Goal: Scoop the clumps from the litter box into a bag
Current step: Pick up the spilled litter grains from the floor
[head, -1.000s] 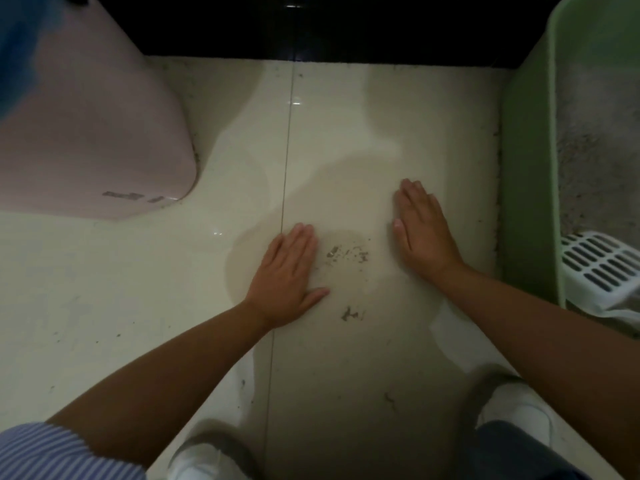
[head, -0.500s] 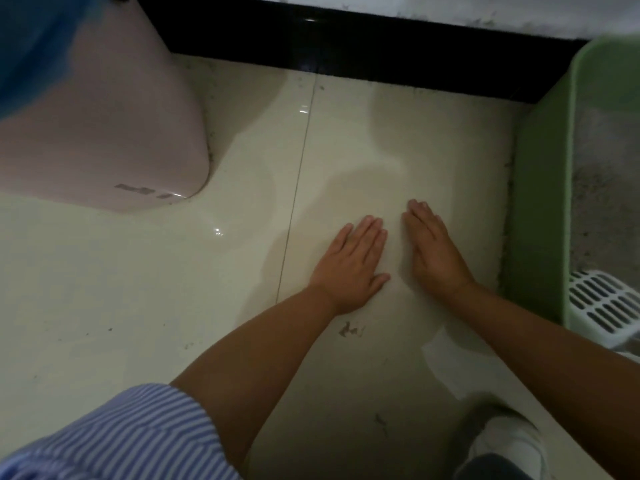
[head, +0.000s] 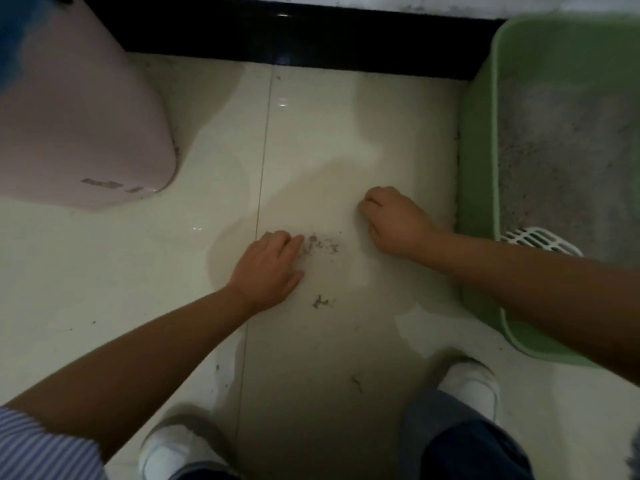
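The green litter box (head: 479,168) stands at the right, filled with grey litter (head: 568,150). A white slotted scoop (head: 540,240) lies in its near end, partly behind my right forearm. On the pale floor tiles a small patch of spilled litter (head: 322,244) lies between my hands. My left hand (head: 268,268) rests palm down with its bent fingertips at the patch's left edge. My right hand (head: 391,220) is curled into a fist on the floor just left of the box; whether it holds grains is hidden.
A pink bin (head: 79,116) stands at the left with something blue (head: 14,39) at its top edge. A black baseboard (head: 311,39) runs along the far wall. A second litter speck (head: 320,301) lies nearer me. My white shoes (head: 169,452) (head: 471,382) are at the bottom.
My hands, pressed side by side flat on the floor half a second ago, have drawn apart. The right hand has curled into a fist, the left fingers have bent, and the litter patch shows again.
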`<action>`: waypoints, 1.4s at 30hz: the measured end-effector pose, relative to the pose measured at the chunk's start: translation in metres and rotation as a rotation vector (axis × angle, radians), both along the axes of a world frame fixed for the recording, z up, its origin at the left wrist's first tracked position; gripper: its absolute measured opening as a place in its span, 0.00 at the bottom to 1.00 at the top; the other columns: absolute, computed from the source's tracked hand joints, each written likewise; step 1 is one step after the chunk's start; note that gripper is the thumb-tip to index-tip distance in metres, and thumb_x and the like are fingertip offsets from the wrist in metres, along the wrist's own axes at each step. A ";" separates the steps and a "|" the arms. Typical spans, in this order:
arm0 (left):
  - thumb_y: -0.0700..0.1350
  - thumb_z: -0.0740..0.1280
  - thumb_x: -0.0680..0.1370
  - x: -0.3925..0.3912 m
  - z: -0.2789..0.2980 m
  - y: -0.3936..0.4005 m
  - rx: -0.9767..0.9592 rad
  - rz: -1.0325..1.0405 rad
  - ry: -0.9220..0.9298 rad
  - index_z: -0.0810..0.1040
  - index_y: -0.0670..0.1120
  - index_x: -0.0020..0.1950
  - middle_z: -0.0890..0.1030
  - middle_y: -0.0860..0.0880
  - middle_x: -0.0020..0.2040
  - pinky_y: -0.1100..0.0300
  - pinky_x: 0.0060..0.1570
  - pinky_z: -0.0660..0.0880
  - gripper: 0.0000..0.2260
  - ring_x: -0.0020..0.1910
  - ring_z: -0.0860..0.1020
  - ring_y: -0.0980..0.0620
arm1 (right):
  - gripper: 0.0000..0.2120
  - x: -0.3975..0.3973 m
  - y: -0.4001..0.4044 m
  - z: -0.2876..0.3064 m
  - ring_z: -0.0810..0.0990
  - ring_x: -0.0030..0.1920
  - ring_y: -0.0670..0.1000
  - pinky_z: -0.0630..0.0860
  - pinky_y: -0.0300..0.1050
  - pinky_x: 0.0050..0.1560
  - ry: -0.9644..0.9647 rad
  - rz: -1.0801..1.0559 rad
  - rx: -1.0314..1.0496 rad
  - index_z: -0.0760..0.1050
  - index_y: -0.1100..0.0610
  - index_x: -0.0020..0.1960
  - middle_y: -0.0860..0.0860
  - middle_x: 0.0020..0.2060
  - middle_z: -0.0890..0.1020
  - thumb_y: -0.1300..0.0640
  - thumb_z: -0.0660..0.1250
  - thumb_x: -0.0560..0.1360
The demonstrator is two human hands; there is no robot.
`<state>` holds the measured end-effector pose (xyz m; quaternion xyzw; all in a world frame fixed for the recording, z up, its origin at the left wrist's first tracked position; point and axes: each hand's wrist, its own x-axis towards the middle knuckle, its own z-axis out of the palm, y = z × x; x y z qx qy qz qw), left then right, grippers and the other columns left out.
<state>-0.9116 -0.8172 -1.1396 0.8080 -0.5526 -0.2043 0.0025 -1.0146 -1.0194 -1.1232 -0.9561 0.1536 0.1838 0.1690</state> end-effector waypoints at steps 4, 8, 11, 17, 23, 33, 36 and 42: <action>0.42 0.60 0.80 -0.011 0.011 0.002 0.063 0.275 0.197 0.70 0.36 0.66 0.72 0.36 0.61 0.53 0.55 0.71 0.17 0.58 0.73 0.39 | 0.14 -0.007 0.012 -0.014 0.78 0.31 0.59 0.74 0.42 0.28 -0.135 0.118 -0.109 0.78 0.67 0.37 0.61 0.33 0.79 0.66 0.55 0.59; 0.39 0.57 0.80 -0.019 0.010 -0.006 0.040 0.432 0.239 0.73 0.36 0.63 0.74 0.37 0.60 0.54 0.54 0.70 0.14 0.58 0.74 0.40 | 0.16 -0.003 0.012 -0.018 0.77 0.29 0.58 0.73 0.39 0.28 -0.153 0.132 -0.102 0.75 0.65 0.34 0.60 0.31 0.77 0.62 0.50 0.58; 0.40 0.56 0.81 -0.020 0.008 -0.016 0.054 0.448 0.236 0.74 0.38 0.62 0.74 0.40 0.59 0.56 0.54 0.70 0.13 0.58 0.74 0.43 | 0.15 0.000 0.011 -0.018 0.77 0.29 0.60 0.74 0.41 0.29 -0.166 0.137 -0.057 0.74 0.66 0.33 0.62 0.31 0.77 0.63 0.50 0.59; 0.41 0.55 0.82 -0.017 0.011 -0.049 0.070 0.401 0.207 0.73 0.38 0.60 0.74 0.41 0.59 0.55 0.54 0.70 0.13 0.57 0.73 0.43 | 0.08 0.000 0.001 -0.019 0.77 0.34 0.64 0.76 0.49 0.32 -0.176 0.074 0.048 0.75 0.71 0.36 0.66 0.35 0.77 0.70 0.60 0.59; 0.44 0.59 0.79 -0.014 0.018 -0.048 0.034 0.373 0.150 0.72 0.39 0.62 0.72 0.41 0.58 0.55 0.52 0.70 0.14 0.57 0.71 0.44 | 0.06 -0.002 -0.001 -0.029 0.77 0.31 0.61 0.77 0.48 0.28 -0.309 0.056 0.062 0.74 0.70 0.33 0.64 0.32 0.77 0.71 0.61 0.58; 0.48 0.55 0.82 -0.037 0.019 -0.055 0.145 0.232 0.123 0.61 0.40 0.72 0.65 0.43 0.67 0.59 0.62 0.66 0.22 0.67 0.63 0.46 | 0.15 0.001 -0.002 -0.034 0.76 0.29 0.61 0.76 0.48 0.27 -0.393 0.025 0.075 0.74 0.69 0.33 0.64 0.30 0.76 0.63 0.50 0.63; 0.48 0.55 0.82 -0.041 0.020 -0.058 0.165 0.259 0.114 0.65 0.39 0.70 0.67 0.43 0.65 0.58 0.60 0.68 0.19 0.66 0.64 0.46 | 0.16 0.001 -0.001 -0.036 0.76 0.30 0.61 0.76 0.48 0.28 -0.399 0.016 0.083 0.74 0.69 0.33 0.64 0.31 0.76 0.62 0.50 0.64; 0.37 0.83 0.46 -0.037 0.010 -0.056 0.071 0.231 0.004 0.81 0.41 0.29 0.78 0.45 0.28 0.65 0.17 0.69 0.17 0.26 0.78 0.46 | 0.17 0.002 -0.003 -0.039 0.76 0.31 0.61 0.76 0.48 0.31 -0.397 0.003 0.095 0.75 0.68 0.34 0.64 0.31 0.76 0.60 0.50 0.64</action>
